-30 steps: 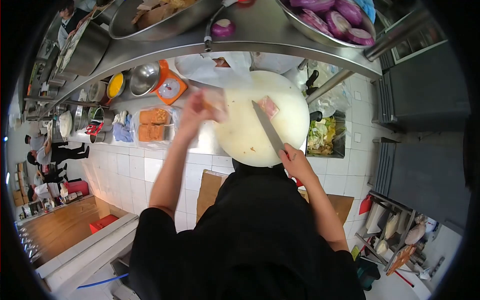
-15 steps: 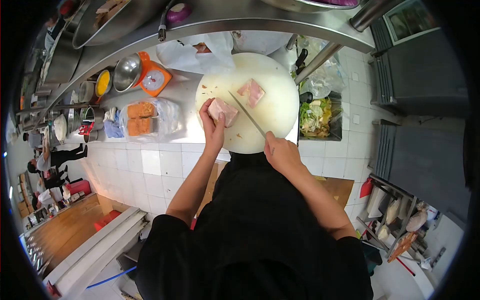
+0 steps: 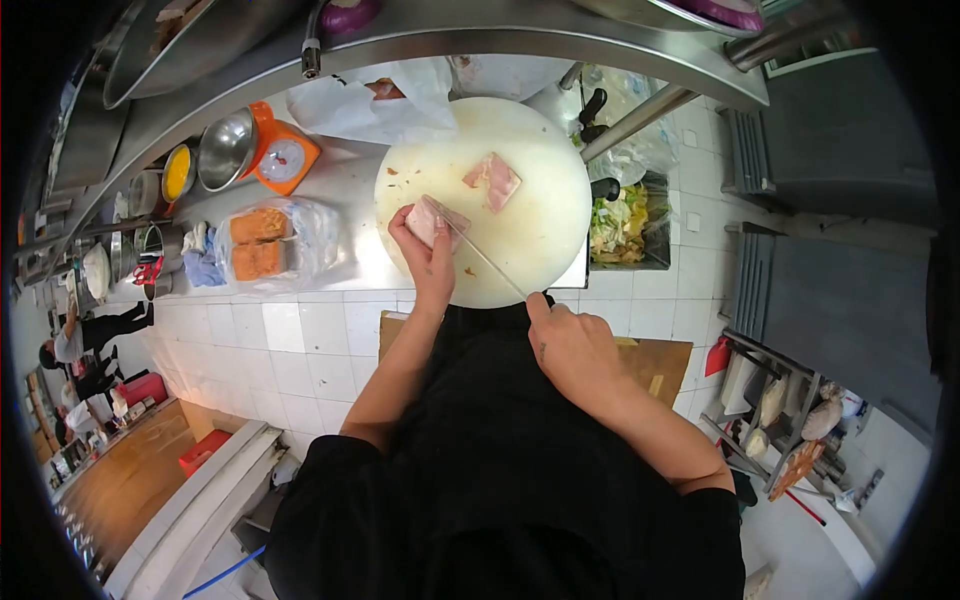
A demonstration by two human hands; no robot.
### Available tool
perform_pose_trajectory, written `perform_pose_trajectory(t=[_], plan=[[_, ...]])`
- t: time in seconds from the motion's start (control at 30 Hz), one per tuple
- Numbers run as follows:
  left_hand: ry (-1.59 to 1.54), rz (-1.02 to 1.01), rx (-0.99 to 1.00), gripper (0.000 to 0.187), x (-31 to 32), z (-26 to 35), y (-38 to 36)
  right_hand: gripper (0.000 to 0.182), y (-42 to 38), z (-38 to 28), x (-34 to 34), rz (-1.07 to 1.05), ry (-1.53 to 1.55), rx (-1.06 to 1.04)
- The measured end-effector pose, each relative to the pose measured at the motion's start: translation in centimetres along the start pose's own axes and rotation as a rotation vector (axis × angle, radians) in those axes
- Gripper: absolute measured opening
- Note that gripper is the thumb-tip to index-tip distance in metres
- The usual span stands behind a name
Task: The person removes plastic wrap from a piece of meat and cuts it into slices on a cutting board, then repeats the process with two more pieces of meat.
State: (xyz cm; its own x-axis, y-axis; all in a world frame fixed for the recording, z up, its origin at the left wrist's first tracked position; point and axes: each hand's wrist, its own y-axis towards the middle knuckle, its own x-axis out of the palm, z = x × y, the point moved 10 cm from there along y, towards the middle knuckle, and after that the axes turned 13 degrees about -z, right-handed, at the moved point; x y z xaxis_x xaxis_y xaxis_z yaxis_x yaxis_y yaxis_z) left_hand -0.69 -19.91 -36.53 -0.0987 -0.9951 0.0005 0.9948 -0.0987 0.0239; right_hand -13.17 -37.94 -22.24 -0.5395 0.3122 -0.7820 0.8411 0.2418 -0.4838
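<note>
A pale pink block of meat (image 3: 424,220) lies on the left half of a round white cutting board (image 3: 540,220). My left hand (image 3: 430,258) is closed around its left and near sides. The handle of a long knife (image 3: 487,260) is in my right hand (image 3: 575,345), at the board's near edge. Its blade runs up and left, and the tip end meets the meat beside my left fingers. A flat, notched slice of meat (image 3: 497,184) rests apart, right of the block. Small brown scraps (image 3: 470,271) dot the board.
Bagged orange-brown blocks (image 3: 260,243), an orange scale (image 3: 288,160) and a metal bowl (image 3: 228,150) stand to the left. A bin of vegetable scraps (image 3: 620,225) is right of the board, near black knife handles (image 3: 605,188). A metal shelf (image 3: 450,45) crosses above. People stand far left.
The knife has moved left, from the gap between the two pieces onto the block of meat. My right hand has moved slightly toward me, and the whole view has shifted a little.
</note>
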Motion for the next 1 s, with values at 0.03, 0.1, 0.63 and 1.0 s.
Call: perform_pose_trajectory(t=[0.03,0.1,0.63,1.0], plan=[[-0.020,-0.007,-0.009,0.047,0.1,0.0,0.0,0.008,0.0,-0.1,0.0,-0.005,-0.001,0.004],[0.009,0.003,0.000,0.047,0.0,0.3,0.0,0.013,0.2,-0.2,0.1,-0.033,0.017,0.036],[0.035,0.038,-0.006,0.044,-0.2,0.0,0.1,0.006,3.5,-1.6,-1.6,-0.074,0.042,0.072],[0.158,-0.058,0.104,0.054,-0.7,0.4,0.1,0.010,11.9,3.6,6.1,0.082,0.133,-0.048]])
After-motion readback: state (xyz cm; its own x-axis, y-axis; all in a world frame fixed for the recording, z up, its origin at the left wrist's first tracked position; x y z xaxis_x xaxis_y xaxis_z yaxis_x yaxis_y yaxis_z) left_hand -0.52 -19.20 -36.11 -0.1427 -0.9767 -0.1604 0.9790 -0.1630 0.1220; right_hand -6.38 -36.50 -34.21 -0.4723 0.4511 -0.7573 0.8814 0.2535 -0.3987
